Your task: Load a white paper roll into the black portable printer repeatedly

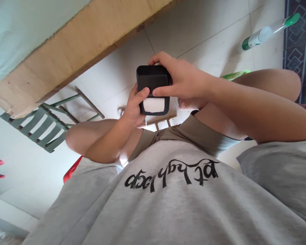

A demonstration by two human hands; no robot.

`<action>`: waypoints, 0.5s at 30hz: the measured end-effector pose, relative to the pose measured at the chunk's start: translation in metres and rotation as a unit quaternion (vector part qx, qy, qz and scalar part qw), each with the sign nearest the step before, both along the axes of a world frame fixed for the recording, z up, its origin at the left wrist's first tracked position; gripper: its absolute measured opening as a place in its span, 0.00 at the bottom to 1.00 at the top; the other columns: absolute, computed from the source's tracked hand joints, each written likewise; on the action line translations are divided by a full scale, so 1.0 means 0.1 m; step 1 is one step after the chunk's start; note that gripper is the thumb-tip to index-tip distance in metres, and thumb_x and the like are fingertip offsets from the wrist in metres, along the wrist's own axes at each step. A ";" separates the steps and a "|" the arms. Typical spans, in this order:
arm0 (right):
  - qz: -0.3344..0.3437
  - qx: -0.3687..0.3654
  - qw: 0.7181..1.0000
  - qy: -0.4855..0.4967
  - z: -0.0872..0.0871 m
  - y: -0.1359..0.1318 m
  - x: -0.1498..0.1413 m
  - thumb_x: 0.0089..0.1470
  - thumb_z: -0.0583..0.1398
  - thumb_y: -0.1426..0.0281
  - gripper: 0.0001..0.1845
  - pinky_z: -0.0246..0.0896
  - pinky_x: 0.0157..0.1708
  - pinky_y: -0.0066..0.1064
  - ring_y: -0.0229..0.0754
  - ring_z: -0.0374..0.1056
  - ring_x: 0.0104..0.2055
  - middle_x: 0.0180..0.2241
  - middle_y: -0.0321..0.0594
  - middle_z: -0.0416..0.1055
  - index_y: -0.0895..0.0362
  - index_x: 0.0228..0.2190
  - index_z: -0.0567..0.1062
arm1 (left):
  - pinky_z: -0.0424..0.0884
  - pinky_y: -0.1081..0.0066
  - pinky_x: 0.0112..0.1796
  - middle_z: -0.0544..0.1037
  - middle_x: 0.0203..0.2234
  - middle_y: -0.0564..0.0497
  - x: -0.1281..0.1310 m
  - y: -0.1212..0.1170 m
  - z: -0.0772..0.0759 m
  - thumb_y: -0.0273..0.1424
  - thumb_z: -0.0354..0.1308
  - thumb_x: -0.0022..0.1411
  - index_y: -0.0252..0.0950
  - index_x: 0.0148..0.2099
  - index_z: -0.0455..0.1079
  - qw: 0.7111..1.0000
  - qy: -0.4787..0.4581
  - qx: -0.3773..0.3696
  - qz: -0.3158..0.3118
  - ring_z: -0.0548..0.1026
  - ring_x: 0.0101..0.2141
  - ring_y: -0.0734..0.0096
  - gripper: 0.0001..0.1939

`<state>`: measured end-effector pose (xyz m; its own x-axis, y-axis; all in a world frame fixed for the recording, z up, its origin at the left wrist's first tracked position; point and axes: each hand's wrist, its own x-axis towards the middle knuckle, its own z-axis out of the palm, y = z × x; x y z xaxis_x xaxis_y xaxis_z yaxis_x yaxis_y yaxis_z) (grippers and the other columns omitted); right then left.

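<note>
I look straight down at my lap. Both hands hold a small black box above my knees. It has an open black upper part and a white panel at its near end. My left hand grips it from below on the left, thumb pressed on its face. My right hand wraps over the top and right side, with the index finger laid across the middle of the box.
A wooden tabletop edge juts in at upper left. A green slatted chair stands on the white tiled floor at left. A clear bottle with a green cap lies at upper right beside a dark patterned rug.
</note>
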<state>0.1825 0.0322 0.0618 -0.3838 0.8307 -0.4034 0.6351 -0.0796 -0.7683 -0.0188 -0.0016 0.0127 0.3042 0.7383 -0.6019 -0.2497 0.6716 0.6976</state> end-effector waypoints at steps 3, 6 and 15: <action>0.003 0.021 1.000 -0.017 0.01 0.04 -0.04 0.53 0.67 0.56 0.39 0.65 0.50 0.36 0.46 0.71 0.52 0.58 0.45 0.74 0.51 0.64 0.68 | 0.76 0.53 0.56 0.87 0.43 0.52 -0.01 0.04 0.01 0.53 0.77 0.48 0.48 0.47 0.77 1.000 -0.004 0.002 -0.004 0.74 0.65 0.41 0.27; 0.011 0.025 0.999 -0.017 0.01 0.08 -0.06 0.54 0.66 0.55 0.38 0.66 0.50 0.36 0.46 0.72 0.52 0.58 0.45 0.75 0.51 0.64 0.68 | 0.78 0.54 0.54 0.87 0.40 0.51 -0.02 0.06 0.00 0.55 0.79 0.44 0.48 0.45 0.78 1.000 -0.010 -0.007 0.016 0.75 0.64 0.41 0.29; 0.048 0.051 0.997 -0.024 -0.01 0.09 -0.06 0.57 0.61 0.45 0.47 0.67 0.55 0.30 0.38 0.71 0.58 0.61 0.40 0.73 0.57 0.69 0.66 | 0.80 0.59 0.52 0.86 0.39 0.50 -0.05 0.04 -0.11 0.49 0.76 0.55 0.40 0.49 0.78 0.997 -0.036 0.051 0.038 0.83 0.55 0.53 0.26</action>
<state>0.1766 0.0415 0.0603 -0.4456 0.8286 -0.3389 0.6720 0.0596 -0.7381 -0.0239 0.0020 0.0014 0.2846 0.8178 -0.5002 -0.3499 0.5744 0.7400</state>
